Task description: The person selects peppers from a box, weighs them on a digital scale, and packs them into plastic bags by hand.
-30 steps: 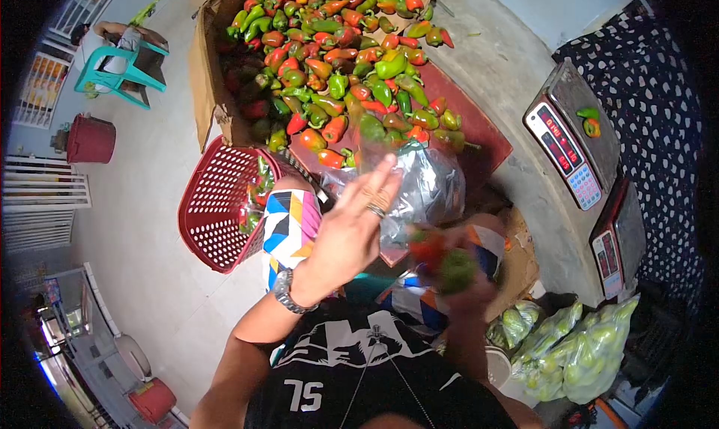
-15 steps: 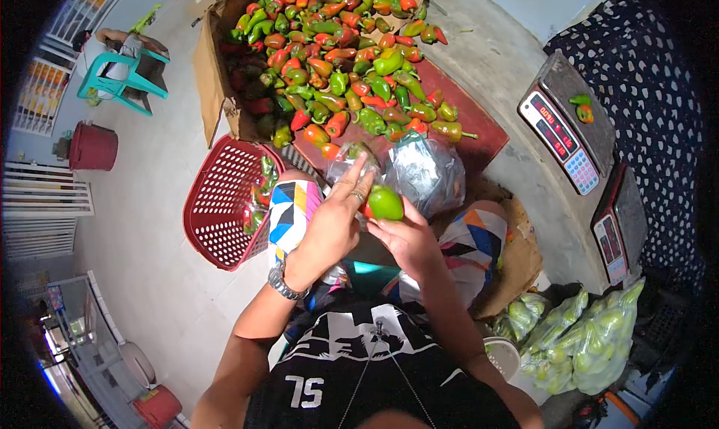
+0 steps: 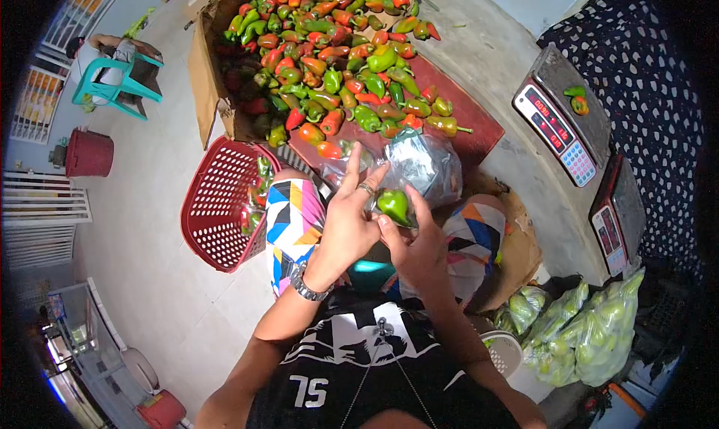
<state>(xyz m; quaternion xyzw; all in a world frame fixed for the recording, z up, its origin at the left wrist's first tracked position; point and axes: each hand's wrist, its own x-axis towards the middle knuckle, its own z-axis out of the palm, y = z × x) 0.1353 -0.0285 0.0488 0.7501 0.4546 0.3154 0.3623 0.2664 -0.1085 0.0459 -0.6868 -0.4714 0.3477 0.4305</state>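
A green bell pepper lies between my two hands, with thin clear plastic about it. My right hand is closed round it, thumb in front and fingers along its right side. My left hand grips a clear plastic bag, index and middle fingers stretched along it. Part of the bag and the left thumb are hidden. Just beyond stands a bunched stack of clear plastic bags on the red board. Past it, many red and green peppers are heaped.
A red perforated basket with bagged peppers stands left of my knee. Two digital scales sit at right, the farther one bearing peppers. Filled plastic bags lie low right. A teal chair stands far left.
The green pepper has moved down and right, now with plastic about it. My right hand has turned round it and come closer to my left hand. The view has shifted slightly.
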